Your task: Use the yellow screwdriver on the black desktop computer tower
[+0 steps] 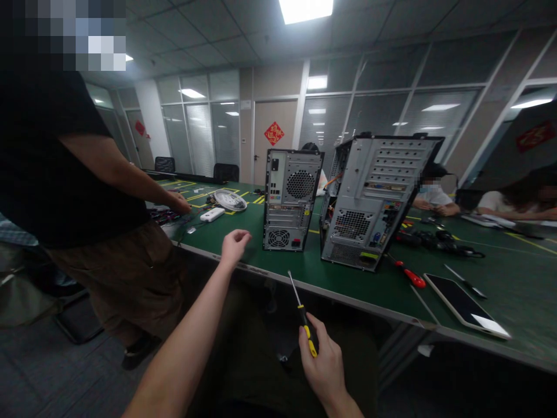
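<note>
My right hand (324,360), low in front of the table edge, grips a screwdriver (304,320) with a black and yellow handle, its shaft pointing up and forward. My left hand (235,247) is over the near table edge with thumb and fingertips pinched together; anything between them is too small to make out. Just right of it stands a computer tower (285,200), its rear panel with fan grille and ports facing me. A larger grey computer tower (369,203) stands further right, slightly turned, its rear ports also toward me.
A red-handled tool (411,275), a tablet (465,305) and a knife-like tool (465,281) lie at right, before black cables (439,241). At left are a white basket (230,200) and a white power strip (212,215). A person (104,174) stands left; others sit at far right.
</note>
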Demonstrator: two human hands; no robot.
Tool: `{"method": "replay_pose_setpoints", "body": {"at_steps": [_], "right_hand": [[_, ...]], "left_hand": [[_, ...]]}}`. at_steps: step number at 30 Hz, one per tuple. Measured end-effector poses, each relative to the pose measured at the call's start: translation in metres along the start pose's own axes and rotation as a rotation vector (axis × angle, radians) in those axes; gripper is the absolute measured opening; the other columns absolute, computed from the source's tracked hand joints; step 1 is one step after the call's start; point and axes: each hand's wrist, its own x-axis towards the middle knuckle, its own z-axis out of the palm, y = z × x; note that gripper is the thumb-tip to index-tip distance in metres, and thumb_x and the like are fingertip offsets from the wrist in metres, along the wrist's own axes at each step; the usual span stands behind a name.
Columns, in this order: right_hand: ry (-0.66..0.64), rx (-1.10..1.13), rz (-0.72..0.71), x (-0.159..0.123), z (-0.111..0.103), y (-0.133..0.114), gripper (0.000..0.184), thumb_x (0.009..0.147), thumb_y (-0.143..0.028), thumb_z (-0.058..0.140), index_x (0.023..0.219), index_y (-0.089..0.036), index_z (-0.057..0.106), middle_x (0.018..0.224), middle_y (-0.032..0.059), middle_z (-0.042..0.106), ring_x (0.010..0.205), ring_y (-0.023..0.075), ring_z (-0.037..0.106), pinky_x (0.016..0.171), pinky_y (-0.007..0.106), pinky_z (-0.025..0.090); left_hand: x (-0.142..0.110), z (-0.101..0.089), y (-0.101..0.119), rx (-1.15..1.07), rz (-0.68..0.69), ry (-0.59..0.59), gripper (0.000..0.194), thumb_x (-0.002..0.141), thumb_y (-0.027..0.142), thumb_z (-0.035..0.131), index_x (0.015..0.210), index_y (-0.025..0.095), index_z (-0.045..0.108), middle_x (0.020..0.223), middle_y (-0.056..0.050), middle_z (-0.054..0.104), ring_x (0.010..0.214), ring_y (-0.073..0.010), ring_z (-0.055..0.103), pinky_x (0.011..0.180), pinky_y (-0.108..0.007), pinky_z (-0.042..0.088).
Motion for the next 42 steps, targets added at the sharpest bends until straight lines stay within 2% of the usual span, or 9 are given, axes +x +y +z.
{"method": "replay_pose_setpoints", "body": {"at_steps": [5, 8, 11, 17, 25, 35, 42], "right_hand": [[0.055, -0.022, -0.094, -0.005, 0.004, 0.004, 0.032, 0.097, -0.030, 0.052, 0.126, -0.015, 0.055, 0.110, 0.0133, 0.072, 0.095, 0.0224, 0.072, 0.084, 0.033, 0.058], [0.101, -0.031, -0.167, -0.005, 0.005, 0.006, 0.033, 0.096, -0.027, 0.053, 0.127, -0.015, 0.055, 0.111, 0.0131, 0.071, 0.096, 0.0226, 0.072, 0.083, 0.032, 0.059], [0.105, -0.033, -0.199, -0.006, 0.005, 0.008, 0.034, 0.096, -0.024, 0.054, 0.128, -0.015, 0.055, 0.110, 0.0121, 0.071, 0.096, 0.0224, 0.072, 0.082, 0.032, 0.059], [0.123, -0.036, -0.230, -0.007, 0.004, 0.006, 0.035, 0.095, -0.023, 0.054, 0.129, -0.016, 0.054, 0.112, 0.0120, 0.071, 0.097, 0.0227, 0.071, 0.084, 0.033, 0.059], [0.135, -0.043, -0.229, -0.004, 0.002, 0.003, 0.034, 0.096, -0.024, 0.054, 0.129, -0.015, 0.054, 0.111, 0.0126, 0.071, 0.096, 0.0223, 0.072, 0.080, 0.032, 0.059], [0.141, -0.047, -0.233, -0.005, 0.000, 0.000, 0.035, 0.095, -0.022, 0.055, 0.129, -0.015, 0.055, 0.110, 0.0131, 0.071, 0.095, 0.0224, 0.072, 0.080, 0.032, 0.059], [0.148, -0.055, -0.243, -0.005, -0.001, -0.004, 0.037, 0.094, -0.020, 0.056, 0.130, -0.014, 0.055, 0.109, 0.0128, 0.071, 0.093, 0.0224, 0.072, 0.083, 0.034, 0.059]], "left_hand": [[-0.071, 0.041, 0.026, -0.411, -0.054, -0.245, 0.028, 0.076, 0.039, 0.072, 0.091, 0.014, 0.071, 0.087, -0.009, 0.075, 0.081, -0.0184, 0.069, 0.072, -0.028, 0.052], [-0.098, 0.059, 0.037, -0.604, -0.135, -0.295, 0.036, 0.070, 0.042, 0.079, 0.089, 0.013, 0.071, 0.086, -0.010, 0.075, 0.079, -0.0180, 0.069, 0.072, -0.028, 0.052], [-0.113, 0.068, 0.042, -0.730, -0.216, -0.315, 0.037, 0.068, 0.042, 0.081, 0.089, 0.013, 0.072, 0.086, -0.011, 0.075, 0.078, -0.0171, 0.068, 0.071, -0.027, 0.051], [-0.120, 0.067, 0.045, -0.904, -0.395, -0.266, 0.040, 0.062, 0.037, 0.087, 0.088, 0.012, 0.071, 0.082, -0.008, 0.073, 0.067, -0.0109, 0.064, 0.066, -0.023, 0.050], [-0.123, 0.059, 0.047, -0.981, -0.433, -0.348, 0.035, 0.063, 0.030, 0.088, 0.088, 0.010, 0.071, 0.086, -0.009, 0.073, 0.065, -0.0083, 0.062, 0.067, -0.021, 0.051], [-0.126, 0.056, 0.052, -1.077, -0.577, -0.369, 0.016, 0.074, 0.014, 0.080, 0.087, 0.010, 0.071, 0.088, -0.010, 0.074, 0.069, -0.0082, 0.065, 0.068, -0.018, 0.053], [-0.126, 0.054, 0.047, -1.079, -0.562, -0.364, 0.019, 0.072, 0.017, 0.081, 0.088, 0.011, 0.073, 0.089, -0.010, 0.074, 0.072, -0.0088, 0.066, 0.070, -0.019, 0.052]]}}
